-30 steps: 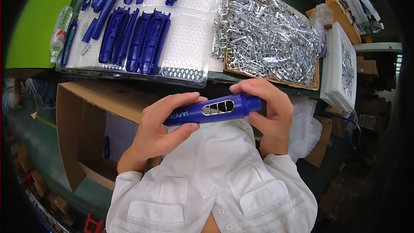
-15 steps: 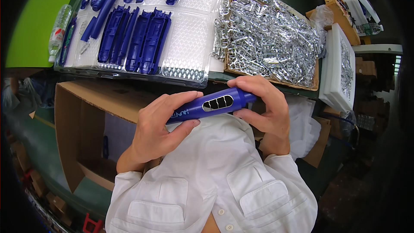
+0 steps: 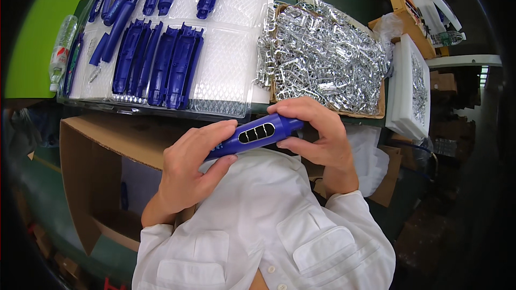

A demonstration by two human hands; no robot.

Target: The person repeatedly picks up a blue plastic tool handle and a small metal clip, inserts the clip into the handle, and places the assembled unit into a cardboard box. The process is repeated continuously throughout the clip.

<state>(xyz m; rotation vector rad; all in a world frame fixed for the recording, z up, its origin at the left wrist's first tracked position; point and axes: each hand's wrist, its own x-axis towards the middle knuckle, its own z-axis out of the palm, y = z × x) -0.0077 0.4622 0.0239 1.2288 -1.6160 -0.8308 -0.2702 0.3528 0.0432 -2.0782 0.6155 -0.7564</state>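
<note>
Blue plastic handle (image 3: pixel 257 134) apparently gripped by both hands.

Blue casing (image 3: pixel 257 135) ends under both hands.

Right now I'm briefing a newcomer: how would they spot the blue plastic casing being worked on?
Start at the clear plastic tray of blue shells; nearer the body, over the white shirt, left hand and right hand grip the blue plastic casing. Unlike the trayed shells, it shows a silver-rimmed slotted window.
</note>
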